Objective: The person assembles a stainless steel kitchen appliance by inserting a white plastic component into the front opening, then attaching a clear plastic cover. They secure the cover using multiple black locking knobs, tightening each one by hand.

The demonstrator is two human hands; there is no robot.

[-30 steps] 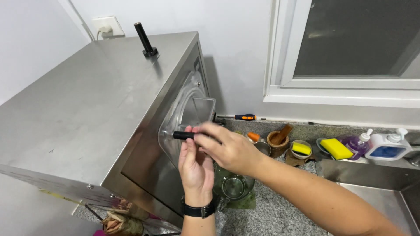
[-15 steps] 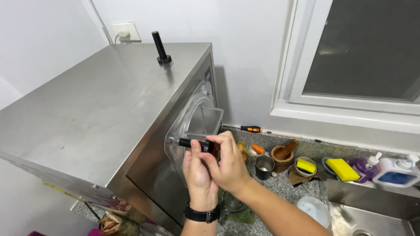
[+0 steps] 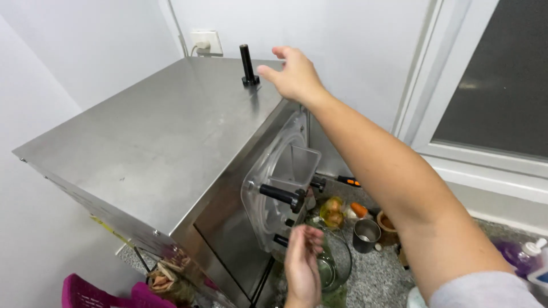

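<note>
Knob on steel machine, hands near

Black knob (image 3: pixel 247 65) upright on top of steel machine (image 3: pixel 148 137), near back edge, by wall socket (image 3: pixel 206 41). Right hand (image 3: pixel 292 74) just beside knob, fingers loose, empty, not touching. Left hand (image 3: pixel 302 265) low, open, empty, under clear round door (image 3: pixel 279 194) with black handle (image 3: pixel 281 195). Glass jar (image 3: pixel 334 265) behind left hand, metal cup (image 3: pixel 366 234) on counter.

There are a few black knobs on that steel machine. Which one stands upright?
The tall black knob on the machine's flat top, near the back edge, just beside the right hand. The other black knobs stick out sideways from the clear round front cover.
</note>
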